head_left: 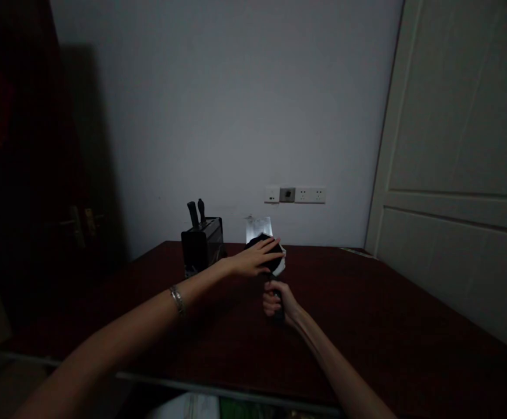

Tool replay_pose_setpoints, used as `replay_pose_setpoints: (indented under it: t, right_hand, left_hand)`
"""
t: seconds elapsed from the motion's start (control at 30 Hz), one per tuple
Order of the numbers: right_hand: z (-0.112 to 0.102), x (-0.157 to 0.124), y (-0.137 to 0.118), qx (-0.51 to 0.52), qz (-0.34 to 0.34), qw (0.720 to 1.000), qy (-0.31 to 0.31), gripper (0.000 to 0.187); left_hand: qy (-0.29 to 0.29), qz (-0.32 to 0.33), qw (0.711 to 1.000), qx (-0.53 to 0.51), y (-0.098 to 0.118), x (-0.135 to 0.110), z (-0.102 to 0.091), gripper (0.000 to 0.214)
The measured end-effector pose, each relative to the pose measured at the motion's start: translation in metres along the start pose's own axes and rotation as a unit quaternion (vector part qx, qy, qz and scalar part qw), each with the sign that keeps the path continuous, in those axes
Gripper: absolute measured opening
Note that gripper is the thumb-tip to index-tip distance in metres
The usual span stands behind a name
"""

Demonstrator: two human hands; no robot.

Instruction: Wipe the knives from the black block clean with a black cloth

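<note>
My right hand [275,302] is closed in a fist round a dark handle, holding a broad-bladed knife [258,227] upright above the dark red table [367,314]. The blade's shiny top edge shows behind my left hand [256,258]. That hand reaches in from the left, a bracelet on its wrist. Its fingers lie almost straight over a dark cloth or pad [276,265], pressing it against the flat of the blade. The thumb is hidden. Most of the blade is covered by the cloth and hand.
A black knife block [202,244] with two dark handles sticking up stands on the table just left of my hands. Behind is a pale wall with a socket strip [295,194], a white door [458,174] at right and a dark door at left.
</note>
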State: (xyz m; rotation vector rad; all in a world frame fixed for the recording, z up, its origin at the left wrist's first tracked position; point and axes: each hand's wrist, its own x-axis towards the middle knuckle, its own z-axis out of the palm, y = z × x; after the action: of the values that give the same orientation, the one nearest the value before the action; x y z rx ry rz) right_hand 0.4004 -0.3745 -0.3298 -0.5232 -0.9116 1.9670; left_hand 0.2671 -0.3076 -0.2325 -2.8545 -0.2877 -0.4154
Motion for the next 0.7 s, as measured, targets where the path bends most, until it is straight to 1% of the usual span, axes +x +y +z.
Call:
replay_pose_setpoints:
  t: [0.17, 0.23, 0.4, 0.47, 0.57, 0.7]
  right_hand:
    - [0.0, 0.002, 0.003, -0.011, -0.017, 1.0, 0.014, 0.023]
    - [0.001, 0.002, 0.003, -0.014, -0.021, 1.0, 0.017, 0.024]
    - [-0.001, 0.001, 0.003, -0.028, -0.016, 0.999, 0.016, 0.023]
    - [-0.002, 0.002, 0.004, -0.036, -0.018, 0.999, 0.019, 0.024]
    - [-0.003, 0.004, 0.006, -0.049, -0.037, 0.998, 0.033, 0.024]
    - [-0.004, 0.005, 0.007, -0.061, -0.053, 0.996, 0.048, 0.028]
  left_hand:
    - [0.038, -0.002, 0.999, 0.022, 0.008, 0.003, 0.003, 0.061]
    - [0.042, -0.007, 0.999, 0.026, 0.01, 0.005, 0.004, 0.058]
    - [0.002, -0.004, 1.0, 0.019, 0.006, -0.002, 0.0, 0.063]
    - [-0.003, -0.003, 1.0, 0.018, 0.005, -0.006, -0.002, 0.066]
    - [0.018, -0.01, 0.999, 0.026, 0.008, -0.007, -0.001, 0.065]
    - [0.047, -0.023, 0.998, 0.034, 0.014, 0.001, 0.005, 0.057]
